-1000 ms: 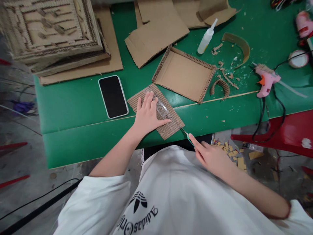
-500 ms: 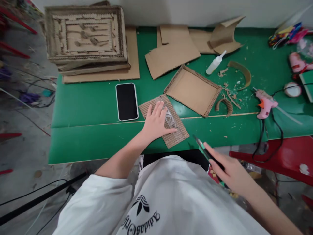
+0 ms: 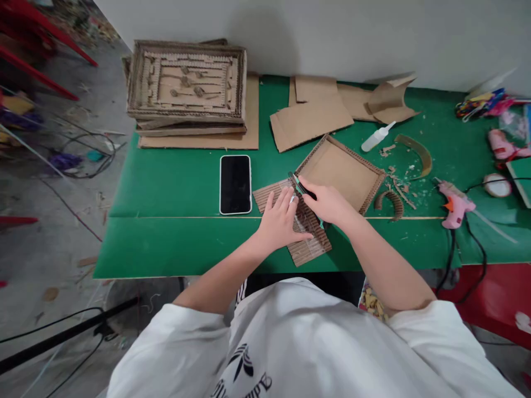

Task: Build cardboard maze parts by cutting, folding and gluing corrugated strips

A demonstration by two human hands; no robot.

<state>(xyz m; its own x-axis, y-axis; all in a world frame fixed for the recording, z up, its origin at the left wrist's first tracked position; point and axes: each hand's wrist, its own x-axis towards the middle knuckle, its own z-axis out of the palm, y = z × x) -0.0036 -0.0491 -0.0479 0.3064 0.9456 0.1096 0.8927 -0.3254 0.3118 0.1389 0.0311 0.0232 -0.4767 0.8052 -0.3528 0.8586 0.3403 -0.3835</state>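
Observation:
My left hand (image 3: 279, 224) lies with fingers spread over a clear plastic ruler (image 3: 302, 225), pressing it onto a piece of corrugated cardboard (image 3: 304, 255). In my right hand (image 3: 329, 205) is a black-and-green utility knife (image 3: 306, 191). Its tip meets the far end of the cardboard, beside the ruler and close to my left fingertips. My right palm hides part of the knife and the cardboard's right edge. A shallow cardboard tray (image 3: 347, 145) sits just behind my right hand. To the left of the cardboard is a phone (image 3: 235, 185) with a dark screen.
Stacked cardboard frames (image 3: 188, 113) stand at the back left. Behind the tray lie cardboard sheets (image 3: 313, 121) and a white glue bottle (image 3: 376, 138). Cardboard scraps (image 3: 398, 185) and a pink glue gun (image 3: 454, 204) with cables are rightward on the green table (image 3: 174, 243).
My right hand has brought the knife from the table's front edge up and left onto the cardboard by the ruler. My left hand still presses the ruler. The view has shifted slightly.

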